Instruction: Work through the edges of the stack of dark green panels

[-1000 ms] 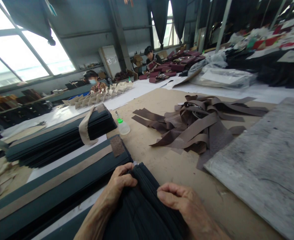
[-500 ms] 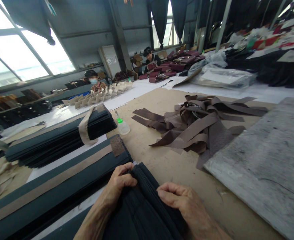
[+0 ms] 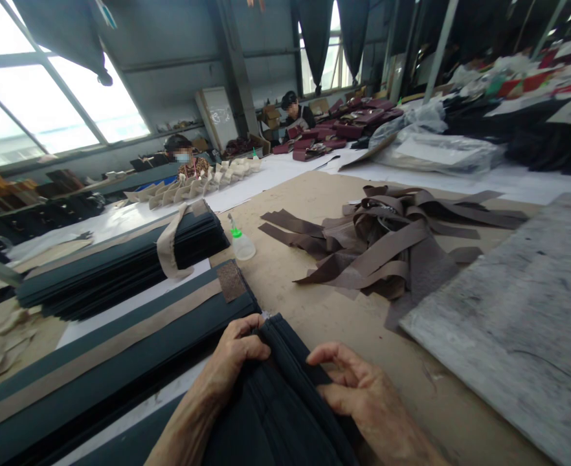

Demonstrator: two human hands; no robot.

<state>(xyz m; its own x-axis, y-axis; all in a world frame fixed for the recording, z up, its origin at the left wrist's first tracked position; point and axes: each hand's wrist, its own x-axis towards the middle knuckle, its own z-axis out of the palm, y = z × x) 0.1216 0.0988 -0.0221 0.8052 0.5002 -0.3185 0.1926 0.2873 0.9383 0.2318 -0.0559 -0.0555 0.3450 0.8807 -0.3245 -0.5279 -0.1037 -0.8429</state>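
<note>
Head view: left fingers (image 3: 257, 349) grasp the dark layered stack (image 3: 285, 414) lying between them and the parted right fingers (image 3: 325, 352), whose contact is unclear. Slack left pressure could let it splay.

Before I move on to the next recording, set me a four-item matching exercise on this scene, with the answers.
Things:
1. left hand
2. squeeze bottle
3. brown strips
4. grey board

Places and states:
A. lying in a tangled heap
B. reaching the picture's right edge
C. holding the dark sheets
D. translucent, with a green collar

Pairs: 1-C; 2-D; 3-A; 4-B.
</note>
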